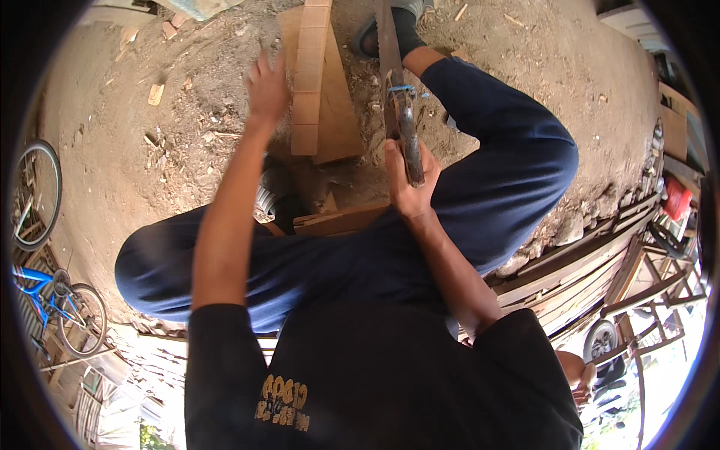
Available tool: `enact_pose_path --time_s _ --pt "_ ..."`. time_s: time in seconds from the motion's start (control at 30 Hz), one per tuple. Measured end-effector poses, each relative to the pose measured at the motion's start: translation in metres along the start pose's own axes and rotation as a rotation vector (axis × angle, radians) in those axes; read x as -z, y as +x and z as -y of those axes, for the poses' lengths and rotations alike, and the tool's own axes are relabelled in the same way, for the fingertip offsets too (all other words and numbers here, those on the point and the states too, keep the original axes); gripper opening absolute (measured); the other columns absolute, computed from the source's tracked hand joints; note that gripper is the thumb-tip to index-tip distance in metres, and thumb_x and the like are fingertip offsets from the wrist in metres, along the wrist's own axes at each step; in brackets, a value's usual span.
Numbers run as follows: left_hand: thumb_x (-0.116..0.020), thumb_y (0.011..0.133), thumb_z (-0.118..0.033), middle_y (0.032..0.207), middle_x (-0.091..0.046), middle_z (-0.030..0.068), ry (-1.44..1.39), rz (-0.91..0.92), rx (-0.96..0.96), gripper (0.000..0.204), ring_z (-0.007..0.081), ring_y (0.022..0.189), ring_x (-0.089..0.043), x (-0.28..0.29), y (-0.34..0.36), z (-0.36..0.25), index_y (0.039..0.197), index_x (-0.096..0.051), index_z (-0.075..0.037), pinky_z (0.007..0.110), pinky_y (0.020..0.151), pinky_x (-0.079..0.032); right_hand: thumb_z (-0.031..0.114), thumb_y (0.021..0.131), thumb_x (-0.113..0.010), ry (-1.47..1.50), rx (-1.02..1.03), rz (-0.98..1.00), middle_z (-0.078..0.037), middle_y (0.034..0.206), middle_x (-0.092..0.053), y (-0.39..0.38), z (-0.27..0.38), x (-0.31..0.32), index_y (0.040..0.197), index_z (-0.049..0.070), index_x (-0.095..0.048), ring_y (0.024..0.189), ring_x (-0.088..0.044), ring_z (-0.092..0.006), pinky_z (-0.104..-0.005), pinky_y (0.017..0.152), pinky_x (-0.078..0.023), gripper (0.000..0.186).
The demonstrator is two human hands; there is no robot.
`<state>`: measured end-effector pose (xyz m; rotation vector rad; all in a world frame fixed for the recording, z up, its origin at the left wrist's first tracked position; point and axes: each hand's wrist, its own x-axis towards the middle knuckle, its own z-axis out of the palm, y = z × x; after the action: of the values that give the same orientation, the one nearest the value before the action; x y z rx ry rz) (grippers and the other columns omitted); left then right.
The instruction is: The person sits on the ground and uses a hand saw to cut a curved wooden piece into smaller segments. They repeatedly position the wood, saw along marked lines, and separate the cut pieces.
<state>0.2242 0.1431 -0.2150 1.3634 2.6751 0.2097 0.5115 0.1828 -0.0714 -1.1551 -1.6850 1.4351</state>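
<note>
A handsaw point(409, 131) is in my right hand point(415, 184), whose fingers wrap round its dark, worn handle. Its toothed blade points away from me, up past the frame's top edge, and a blue tie circles the handle's far end. My left hand point(268, 88), slightly blurred, is empty with its fingers apart, just left of a narrow wooden plank point(306, 112). Cross lines mark that plank along its length. Under it lies a wider, flat board point(341, 127), resting at a slant.
My bent legs point(510, 157) flank the boards on the dirt floor point(187, 97), which has scattered wood chips. Another wood piece point(341, 221) lies close to me. Bicycles point(75, 319) stand at left; stacked planks point(577, 262) and a red bag point(676, 199) are at right.
</note>
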Motion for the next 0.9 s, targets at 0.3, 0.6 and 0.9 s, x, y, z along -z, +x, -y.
enact_pose_path --time_s 0.3,0.6,0.9 --pt "-0.070 0.085 -0.009 0.167 -0.023 0.0020 1.087 0.352 -1.123 0.084 0.0263 0.155 -0.014 0.064 0.085 -0.039 0.157 -0.031 -0.028 0.052 0.124 -0.021 0.015 0.095 -0.069 0.093 -0.141 -0.086 0.004 0.060 -0.049 0.012 -0.008 -0.002 0.074 0.002 -0.057 0.059 -0.044 -0.0033 -0.0276 0.050 -0.036 0.027" --pt "-0.075 0.085 -0.024 0.140 -0.056 0.0016 0.771 0.392 -1.224 0.064 0.0210 0.137 -0.044 0.022 0.089 -0.017 0.144 -0.051 -0.018 0.041 0.115 -0.033 0.020 0.097 -0.068 0.082 -0.194 -0.042 0.005 0.063 -0.049 0.012 -0.012 0.000 0.076 0.005 -0.055 0.059 -0.042 -0.0034 -0.0259 0.051 -0.034 0.029" --pt "-0.083 0.077 -0.031 0.125 -0.064 0.0127 0.481 0.490 -0.726 0.059 0.0301 0.121 -0.057 0.027 0.066 -0.037 0.129 -0.063 -0.013 0.042 0.106 -0.044 0.020 0.096 -0.069 0.060 -0.233 -0.024 0.002 0.061 -0.048 0.013 -0.010 -0.003 0.073 0.003 -0.054 0.059 -0.043 -0.0051 -0.0290 0.051 -0.036 0.032"
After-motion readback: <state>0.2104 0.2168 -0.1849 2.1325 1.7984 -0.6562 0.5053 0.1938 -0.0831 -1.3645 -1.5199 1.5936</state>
